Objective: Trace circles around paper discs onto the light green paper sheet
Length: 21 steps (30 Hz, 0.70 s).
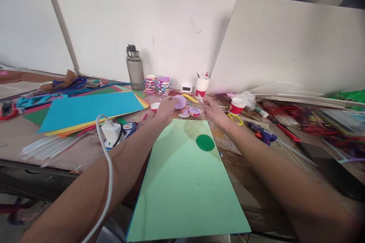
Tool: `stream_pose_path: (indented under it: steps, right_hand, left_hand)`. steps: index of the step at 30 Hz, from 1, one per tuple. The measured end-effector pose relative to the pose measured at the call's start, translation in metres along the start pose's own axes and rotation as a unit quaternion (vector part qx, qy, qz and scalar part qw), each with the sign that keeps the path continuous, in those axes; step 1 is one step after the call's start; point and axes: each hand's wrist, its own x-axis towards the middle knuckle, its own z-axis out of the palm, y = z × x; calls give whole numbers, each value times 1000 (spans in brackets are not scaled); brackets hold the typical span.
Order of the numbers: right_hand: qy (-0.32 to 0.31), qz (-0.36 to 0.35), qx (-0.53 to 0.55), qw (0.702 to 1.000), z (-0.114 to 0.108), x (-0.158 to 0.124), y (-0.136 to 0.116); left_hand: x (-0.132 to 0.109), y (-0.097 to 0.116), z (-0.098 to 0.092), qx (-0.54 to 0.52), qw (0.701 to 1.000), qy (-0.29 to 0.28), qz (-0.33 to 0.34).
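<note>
My left hand [167,109] pinches a light purple paper disc [180,101] above the far end of a pale green sheet [185,190]. My right hand [212,110] is closed on a small whitish piece [200,99], too small to name. Between the hands, shallow red-rimmed rings with purple centres [195,111] lie on the table. Faint circles are drawn along the sheet's far edge, and a dark green disc [205,142] rests on it. Beside the left hand sits another low white-and-red cup piece [155,106].
Coloured sheets [91,110], glue sticks [54,146] and a charger [112,131] are on the left. A bottle [135,69], decorated stacks [164,85], a clock [186,89] and stacked cups [202,85] stand behind. At right are yellow-handled scissors [235,119], a glue gun [262,134] and a phone [332,171].
</note>
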Motion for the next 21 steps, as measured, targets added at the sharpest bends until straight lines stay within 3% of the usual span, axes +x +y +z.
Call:
stream_pose_path:
  steps: [5,14,17,21]
  right_hand:
    - [-15,49,-183,982,-7,1,-1]
    - [-52,26,-369,927,8,-19,-19]
    - [-40,20,-398,916,-3,-24,-26]
    - [0,41,-425,904,-36,-29,-25]
  left_hand:
    - [2,2,-4,-23,1000,4,-2]
    - [0,-3,-2,4,1000,-11,11]
    - [0,-4,-2,2,1000,-12,15]
    - [-1,-3,-1,-5,999,-30,17]
